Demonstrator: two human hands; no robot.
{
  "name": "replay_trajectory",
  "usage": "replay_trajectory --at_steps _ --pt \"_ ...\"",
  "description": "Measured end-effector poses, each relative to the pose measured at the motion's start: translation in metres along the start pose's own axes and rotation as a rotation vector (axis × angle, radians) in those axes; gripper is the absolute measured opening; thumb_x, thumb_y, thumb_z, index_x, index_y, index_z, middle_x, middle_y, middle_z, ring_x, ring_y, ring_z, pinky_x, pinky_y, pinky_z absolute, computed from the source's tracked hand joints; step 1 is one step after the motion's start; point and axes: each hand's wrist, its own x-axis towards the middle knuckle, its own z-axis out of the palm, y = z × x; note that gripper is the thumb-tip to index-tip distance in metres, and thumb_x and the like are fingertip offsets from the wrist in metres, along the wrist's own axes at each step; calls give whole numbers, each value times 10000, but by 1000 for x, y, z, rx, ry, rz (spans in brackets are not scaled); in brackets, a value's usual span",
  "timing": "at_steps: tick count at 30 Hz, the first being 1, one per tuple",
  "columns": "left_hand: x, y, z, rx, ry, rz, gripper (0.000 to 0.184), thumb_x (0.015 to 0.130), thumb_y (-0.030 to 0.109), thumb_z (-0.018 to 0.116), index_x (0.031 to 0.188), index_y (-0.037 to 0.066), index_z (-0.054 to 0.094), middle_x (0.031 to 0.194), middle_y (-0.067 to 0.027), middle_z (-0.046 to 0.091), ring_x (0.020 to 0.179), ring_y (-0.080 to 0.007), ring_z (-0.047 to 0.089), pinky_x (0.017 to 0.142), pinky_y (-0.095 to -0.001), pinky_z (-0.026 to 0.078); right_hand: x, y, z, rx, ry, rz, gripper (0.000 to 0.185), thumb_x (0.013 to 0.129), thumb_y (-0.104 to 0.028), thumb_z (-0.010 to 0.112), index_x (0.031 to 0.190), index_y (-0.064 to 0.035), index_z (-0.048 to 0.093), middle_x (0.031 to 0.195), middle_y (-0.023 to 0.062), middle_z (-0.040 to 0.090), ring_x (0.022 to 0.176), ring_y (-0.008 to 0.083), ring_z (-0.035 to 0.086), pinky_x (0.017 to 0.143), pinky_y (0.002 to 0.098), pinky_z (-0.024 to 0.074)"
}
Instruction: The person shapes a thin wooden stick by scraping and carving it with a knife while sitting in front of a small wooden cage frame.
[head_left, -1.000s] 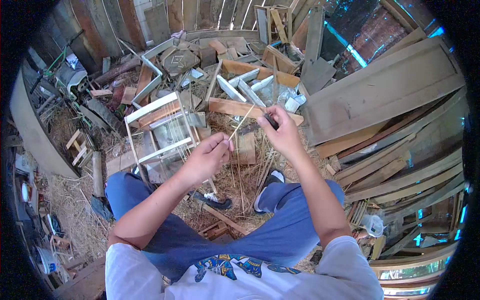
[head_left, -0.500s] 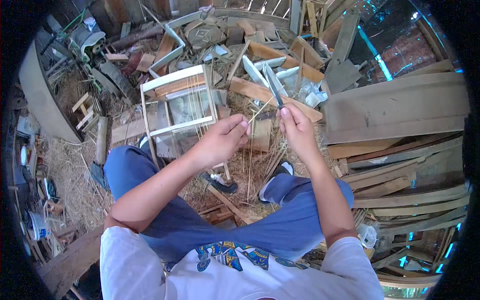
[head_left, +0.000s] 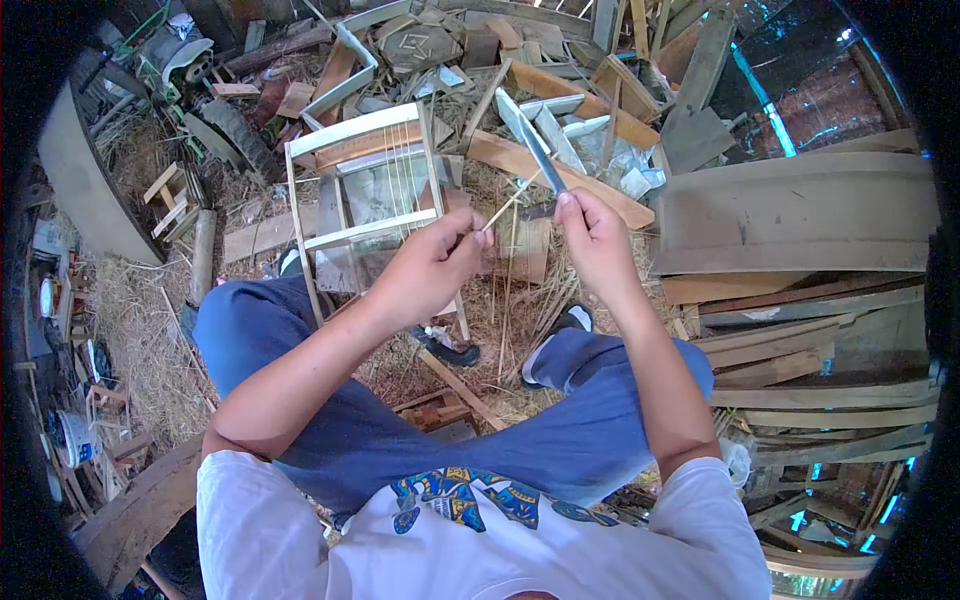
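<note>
My left hand (head_left: 440,262) is closed around a thin, pale strip of wood or bamboo (head_left: 512,201), which sticks out toward the upper right. In my right hand (head_left: 596,242) is a knife (head_left: 541,153), gripped near the base of its blade, with the blade pointing up and to the left. The strip's far end lies close to the blade; whether they touch I cannot tell. Beyond my left hand stands a light wooden frame (head_left: 352,131) with several thin strips or cords (head_left: 398,180) running along its right side.
Wood scraps and boards (head_left: 560,180) are piled ahead. A wide plank (head_left: 790,222) and stacked slats (head_left: 800,365) lie at the right. Straw (head_left: 150,330) covers the ground. A black-handled object (head_left: 455,352) lies between my feet, and a white bucket (head_left: 78,440) stands far left.
My left hand has shifted slightly left and up with the strip. The knife in my right hand is tilted a little more to the left, and the view has shifted slightly.
</note>
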Motion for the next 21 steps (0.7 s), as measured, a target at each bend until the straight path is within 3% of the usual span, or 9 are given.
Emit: replay_trajectory --at_steps 2,7,9,11,13,15,17,19,21 --pt "-2 3 -5 -59 -36 -128 196 1109 190 440 1046 65 577 778 76 435 672 -32 386 601 -217 333 -4 -4 7 -81 -15 -21 281 1048 -265 564 922 -24 636 658 99 572 568 157 492 563 340 416" --pt "-6 0 -7 -122 -38 -144 188 1112 180 436 1038 73 571 761 78 404 658 -29 355 582 -213 311 -5 -11 20 -130 11 -127 264 1036 -261 577 916 -32 630 621 170 539 500 245 492 523 385 410" --pt "-9 3 -8 -150 -53 -142 184 1111 178 436 1039 76 571 759 75 405 659 -30 357 583 -213 312 3 -14 13 -146 45 -42 254 1021 -256 591 899 -37 627 647 184 565 540 320 569 544 417 430" --pt "-12 8 -7 -57 -22 -117 179 1108 173 437 1040 78 574 762 65 415 670 -30 371 592 -212 321 -4 -25 18 -162 36 -15 247 1017 -254 596 904 -36 628 643 186 561 549 325 578 550 416 433" --pt "-13 6 -6 -10 0 -79 169 1103 160 442 1041 74 574 770 65 423 681 -28 377 599 -211 327 -12 -32 26 -223 -6 -132 257 1027 -251 588 898 -32 625 617 168 540 512 247 535 530 379 415" --pt "-13 6 -6 39 22 -50 158 1099 147 448 1042 70 573 777 65 430 691 -26 384 605 -210 333 -9 -32 24 -210 1 -163 264 1032 -254 581 890 -33 618 618 166 541 507 253 531 525 380 414" --pt "-15 10 -5 89 63 9 132 1090 120 459 1042 64 570 792 73 440 709 -22 389 613 -209 343 1 -22 17 -123 19 -49 251 1019 -255 592 888 -43 620 653 186 575 574 372 594 545 425 437" --pt "-17 12 -3 61 58 -22 126 1088 114 462 1041 64 568 795 76 437 711 -20 388 613 -208 342 -3 -28 18 -136 29 -23 252 1016 -259 599 885 -45 620 651 182 578 574 377 591 545 426 438" --pt "-16 14 -1 38 56 -42 120 1087 107 464 1039 63 566 797 79 435 713 -19 388 614 -208 340 -10 -29 26 -172 10 -143 267 1022 -264 599 873 -43 616 625 160 560 522 285 563 526 388 421"
